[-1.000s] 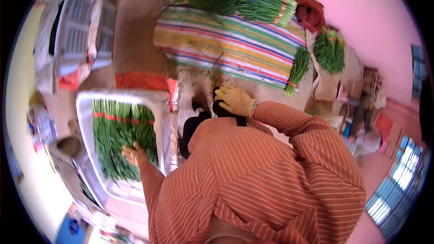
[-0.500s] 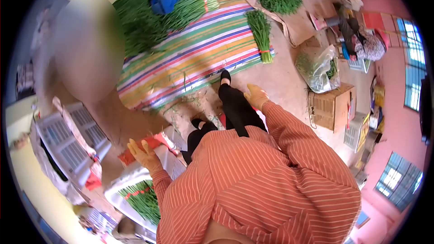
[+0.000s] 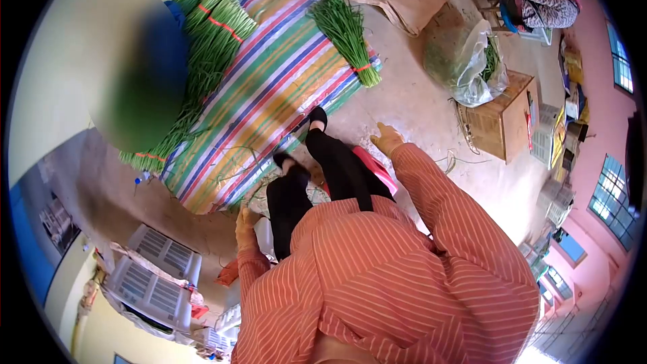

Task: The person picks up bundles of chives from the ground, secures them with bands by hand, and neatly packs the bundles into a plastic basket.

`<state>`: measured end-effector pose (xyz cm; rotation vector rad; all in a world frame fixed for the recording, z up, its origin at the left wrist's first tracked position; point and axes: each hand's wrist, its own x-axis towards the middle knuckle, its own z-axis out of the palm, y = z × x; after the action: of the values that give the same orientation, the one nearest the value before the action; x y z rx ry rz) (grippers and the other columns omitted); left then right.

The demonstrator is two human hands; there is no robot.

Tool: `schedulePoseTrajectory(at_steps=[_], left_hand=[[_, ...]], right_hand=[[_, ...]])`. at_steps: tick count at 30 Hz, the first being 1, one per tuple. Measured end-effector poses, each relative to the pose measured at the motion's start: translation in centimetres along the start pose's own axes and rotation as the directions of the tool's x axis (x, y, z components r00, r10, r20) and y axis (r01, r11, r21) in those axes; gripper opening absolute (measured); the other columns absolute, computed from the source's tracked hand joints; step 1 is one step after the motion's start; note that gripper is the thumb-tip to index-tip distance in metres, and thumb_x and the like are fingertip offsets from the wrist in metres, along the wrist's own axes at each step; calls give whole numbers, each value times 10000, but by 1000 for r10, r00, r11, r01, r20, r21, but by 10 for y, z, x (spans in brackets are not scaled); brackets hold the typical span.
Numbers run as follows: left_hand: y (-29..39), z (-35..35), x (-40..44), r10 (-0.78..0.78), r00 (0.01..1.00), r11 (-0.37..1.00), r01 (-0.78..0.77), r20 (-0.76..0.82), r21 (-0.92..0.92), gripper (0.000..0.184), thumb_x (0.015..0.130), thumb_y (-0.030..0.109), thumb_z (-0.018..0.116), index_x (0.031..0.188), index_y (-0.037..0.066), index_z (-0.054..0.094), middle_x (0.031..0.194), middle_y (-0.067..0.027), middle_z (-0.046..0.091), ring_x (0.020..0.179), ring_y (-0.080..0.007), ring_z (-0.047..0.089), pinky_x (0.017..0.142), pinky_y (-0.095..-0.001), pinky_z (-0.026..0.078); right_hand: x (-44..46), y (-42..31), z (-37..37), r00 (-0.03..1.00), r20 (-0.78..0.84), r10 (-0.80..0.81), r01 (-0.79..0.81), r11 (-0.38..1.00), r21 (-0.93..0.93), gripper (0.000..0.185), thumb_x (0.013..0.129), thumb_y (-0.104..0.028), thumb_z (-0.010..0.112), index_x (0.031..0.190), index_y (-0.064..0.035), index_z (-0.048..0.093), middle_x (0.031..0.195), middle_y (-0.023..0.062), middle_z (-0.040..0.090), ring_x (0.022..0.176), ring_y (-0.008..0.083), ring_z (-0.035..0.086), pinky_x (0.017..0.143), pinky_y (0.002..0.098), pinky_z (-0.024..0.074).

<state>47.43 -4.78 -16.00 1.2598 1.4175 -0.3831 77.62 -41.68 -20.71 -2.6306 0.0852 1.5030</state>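
My left hand [image 3: 247,229], in a yellowish glove, hangs low beside my left leg with its fingers loosely apart and nothing held. My right hand [image 3: 387,140], gloved alike, is out over the floor by my right leg, fingers apart and holding nothing. Ahead of my feet lies a striped sheet [image 3: 269,108]. One bundle of long green stalks [image 3: 345,37], tied with a red band, rests on its right edge. More banded green bundles [image 3: 219,27] are piled along its left side.
A clear plastic bag [image 3: 482,67] of greens stands by a cardboard box [image 3: 502,118] at the right. Beyond it sits another person [image 3: 542,3]. White crates [image 3: 151,273] are at the lower left. A blurred patch hides part of the left side.
My view has turned and shifted towards the sheet. My left hand has come in closer to my leg, its fingers less spread. The white tub of greens has left view.
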Motion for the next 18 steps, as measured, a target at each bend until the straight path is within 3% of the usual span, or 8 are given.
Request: schedulePoseTrajectory(at_steps=[2,4,8,10,12,14,16,18], left_hand=[[46,22,-5,36,993,995,-46,116,83,680,893,527,551,1346,23,505,1162,-80,598,1016,-182,554,890,-301,427],[81,39,2,-86,985,994,75,150,81,652,887,492,581,1331,18,519,1106,-39,591,941,-151,531,822,-270,426],[72,63,72,-103,959,975,45,265,215,650,923,397,577,1394,-19,413,1254,-104,556,1131,-171,522,957,-271,400],[92,94,81,-76,970,886,-40,231,462,668,944,362,555,1435,-28,326,1329,-142,509,1188,-191,506,1009,-283,374],[62,105,106,-87,967,904,-24,239,428,664,946,338,552,1443,-26,307,1360,-174,480,1222,-224,487,1031,-303,357],[58,125,100,161,959,706,-277,233,652,628,948,300,541,1437,-24,319,1387,-204,451,1275,-264,448,1064,-330,327],[82,136,104,135,960,759,-260,247,597,601,947,269,531,1429,-27,328,1407,-216,429,1316,-294,405,1089,-364,301],[87,141,100,120,978,741,-202,170,641,596,942,265,532,1422,-30,338,1410,-214,425,1312,-304,403,1094,-383,295]], right_hand=[[14,8,-8,997,-60,47,-44,997,56,657,861,-422,582,1386,-67,408,1291,249,514,1204,388,497,995,448,412],[32,14,-13,995,-58,84,-78,993,92,669,851,-421,597,1386,-67,407,1301,247,510,1213,384,492,1001,441,410],[101,20,-12,981,-122,152,-130,976,174,717,826,-420,637,1393,-55,392,1326,242,497,1229,373,484,1014,427,404],[160,22,-6,958,-190,214,-181,967,177,746,813,-410,636,1406,-60,349,1344,211,487,1233,352,487,1011,435,409],[237,32,14,942,-246,227,-176,961,214,818,790,-385,678,1433,-51,300,1364,203,470,1247,351,476,1014,426,410],[322,55,40,933,-307,190,-78,936,344,928,755,-368,728,1460,-39,222,1367,202,467,1262,345,464,1026,408,402],[382,49,30,924,-219,312,-232,916,327,1081,686,-392,790,1478,-37,145,1402,193,427,1318,322,399,1047,398,385],[427,50,41,876,-411,251,-216,968,131,1179,622,-444,826,1480,-48,122,1441,168,377,1357,303,335,1066,401,367]])
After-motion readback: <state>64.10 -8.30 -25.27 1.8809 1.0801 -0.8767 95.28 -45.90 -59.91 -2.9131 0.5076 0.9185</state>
